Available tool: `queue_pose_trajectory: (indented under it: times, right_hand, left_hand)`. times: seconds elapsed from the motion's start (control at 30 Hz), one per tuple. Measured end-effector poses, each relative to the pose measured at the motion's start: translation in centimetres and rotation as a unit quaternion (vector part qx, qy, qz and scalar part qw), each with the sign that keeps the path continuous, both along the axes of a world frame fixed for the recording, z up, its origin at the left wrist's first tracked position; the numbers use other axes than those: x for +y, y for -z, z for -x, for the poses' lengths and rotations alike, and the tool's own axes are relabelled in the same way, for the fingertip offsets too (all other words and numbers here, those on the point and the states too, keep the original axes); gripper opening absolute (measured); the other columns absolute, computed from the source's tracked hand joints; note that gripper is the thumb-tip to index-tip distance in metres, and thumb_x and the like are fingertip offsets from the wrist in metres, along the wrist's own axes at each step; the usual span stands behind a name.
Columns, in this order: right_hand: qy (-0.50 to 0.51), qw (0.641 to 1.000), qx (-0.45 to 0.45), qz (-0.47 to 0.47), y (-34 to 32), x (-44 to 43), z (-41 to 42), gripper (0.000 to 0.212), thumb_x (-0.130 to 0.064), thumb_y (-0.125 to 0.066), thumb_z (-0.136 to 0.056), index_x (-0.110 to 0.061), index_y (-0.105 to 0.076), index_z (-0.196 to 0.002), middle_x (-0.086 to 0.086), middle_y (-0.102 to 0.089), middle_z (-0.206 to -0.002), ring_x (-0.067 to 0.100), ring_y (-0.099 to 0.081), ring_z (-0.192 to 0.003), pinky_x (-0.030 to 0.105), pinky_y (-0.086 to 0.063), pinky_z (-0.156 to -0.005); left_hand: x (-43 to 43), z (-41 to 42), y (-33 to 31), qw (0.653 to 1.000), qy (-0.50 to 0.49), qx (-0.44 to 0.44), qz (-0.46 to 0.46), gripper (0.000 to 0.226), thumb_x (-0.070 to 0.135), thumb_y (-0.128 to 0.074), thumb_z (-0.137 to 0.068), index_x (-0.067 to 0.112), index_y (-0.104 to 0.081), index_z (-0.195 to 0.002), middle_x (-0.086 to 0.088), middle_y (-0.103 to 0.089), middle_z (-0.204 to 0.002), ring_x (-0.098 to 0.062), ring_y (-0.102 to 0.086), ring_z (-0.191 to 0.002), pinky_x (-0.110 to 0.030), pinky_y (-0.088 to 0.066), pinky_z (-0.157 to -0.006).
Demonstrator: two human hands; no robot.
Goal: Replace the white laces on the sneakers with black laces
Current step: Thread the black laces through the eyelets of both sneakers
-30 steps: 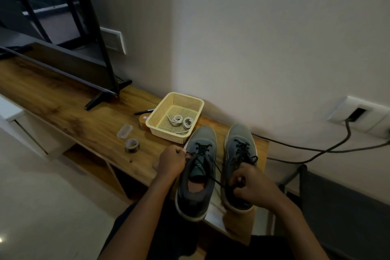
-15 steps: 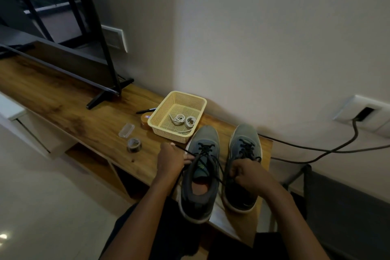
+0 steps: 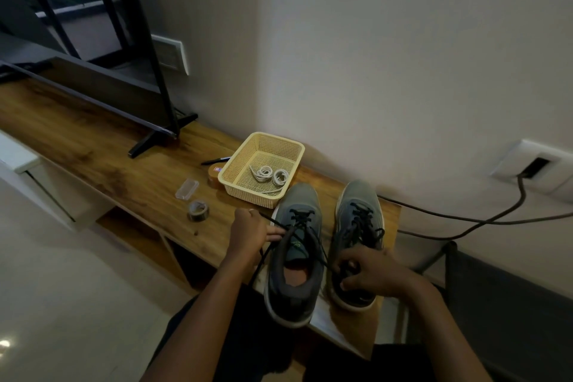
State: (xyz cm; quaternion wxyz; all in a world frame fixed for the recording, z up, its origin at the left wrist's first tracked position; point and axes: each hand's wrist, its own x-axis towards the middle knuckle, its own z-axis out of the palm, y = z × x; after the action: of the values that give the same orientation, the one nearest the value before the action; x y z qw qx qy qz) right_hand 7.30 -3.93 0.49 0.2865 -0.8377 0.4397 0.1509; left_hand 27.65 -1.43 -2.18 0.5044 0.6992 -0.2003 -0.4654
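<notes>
Two grey sneakers stand side by side at the near right end of the wooden bench (image 3: 102,161), both threaded with black laces. My left hand (image 3: 249,234) pinches one end of the black lace (image 3: 313,234) at the left side of the left sneaker (image 3: 294,260). My right hand (image 3: 369,273) grips the other end of that lace, low over the heel opening of the right sneaker (image 3: 358,223). Two coiled white laces (image 3: 269,175) lie in the yellow basket (image 3: 245,158) just beyond the shoes.
A TV on black legs (image 3: 145,141) stands at the bench's far left. A tape roll (image 3: 198,211), a small clear case (image 3: 186,188), a pen (image 3: 215,161) and a brown tape roll (image 3: 214,174) lie left of the basket. A black cable (image 3: 465,220) runs from a wall socket at right.
Both hands have pulled the lace ends slightly outward and the strands look tauter. The view has shifted a little; the sneakers have stayed in place.
</notes>
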Motion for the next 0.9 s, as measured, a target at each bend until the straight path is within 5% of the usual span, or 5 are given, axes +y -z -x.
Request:
queue_pose_trajectory:
  times: [0.2, 0.4, 0.57, 0.73, 0.9]
  right_hand:
    - [0.001, 0.999, 0.022, -0.047, 0.0, -0.1, 0.8, 0.029, -0.028, -0.054, -0.094, -0.030, -0.056, -0.123, -0.004, -0.036, -0.113, 0.020, -0.038, -0.118, 0.034, -0.029, -0.103]
    - [-0.016, 0.995, 0.023, -0.093, -0.7, 0.2, 0.9, 0.039, -0.006, -0.050, -0.090, -0.022, -0.055, -0.126, 0.001, -0.042, -0.119, 0.020, -0.041, -0.113, 0.032, -0.039, -0.093]
    - [-0.007, 0.995, -0.015, -0.103, -0.9, 0.5, 0.4, 0.038, 0.006, -0.040, -0.090, -0.009, -0.067, -0.113, 0.004, -0.061, -0.122, 0.005, -0.047, -0.098, -0.002, -0.035, -0.065]
    - [0.007, 0.996, -0.003, -0.089, -0.1, 0.4, 0.6, 0.036, 0.000, -0.043, -0.086, -0.020, -0.072, -0.097, -0.006, -0.064, -0.103, 0.006, -0.049, -0.097, 0.028, -0.031, -0.096]
    - [-0.012, 0.993, -0.001, -0.119, -0.7, 0.8, 1.7, 0.028, 0.001, -0.052, -0.085, -0.007, -0.071, -0.104, -0.008, -0.058, -0.087, -0.001, -0.048, -0.073, 0.012, -0.038, -0.073]
  left_hand:
    - [-0.1, 0.2, -0.4, 0.999, -0.014, 0.038, -0.014, 0.036, 0.012, -0.018, -0.103, -0.014, -0.030, -0.126, -0.022, -0.062, -0.064, -0.032, -0.066, -0.065, -0.049, -0.055, -0.083]
    - [0.6, 0.7, -1.2, 0.999, -0.014, -0.025, -0.022, 0.036, 0.008, -0.022, -0.104, -0.016, -0.033, -0.129, -0.013, -0.052, -0.076, -0.020, -0.063, -0.065, -0.010, -0.038, -0.034]
    - [-0.2, 0.5, -0.1, 0.999, -0.013, 0.020, -0.035, 0.036, 0.011, -0.021, -0.104, -0.007, -0.028, -0.133, -0.031, -0.063, -0.090, -0.030, -0.068, -0.063, -0.034, -0.059, -0.065]
    - [-0.1, 0.6, -0.1, 0.999, -0.012, 0.023, -0.031, 0.015, 0.011, -0.020, -0.103, 0.005, -0.032, -0.110, -0.032, -0.064, -0.080, -0.030, -0.067, -0.062, -0.041, -0.057, -0.072]
    - [-0.3, 0.3, 0.2, 0.999, -0.032, 0.035, -0.006, 0.018, 0.010, -0.019, -0.103, 0.007, -0.033, -0.113, -0.023, -0.064, -0.059, -0.034, -0.067, -0.068, -0.048, -0.055, -0.085]
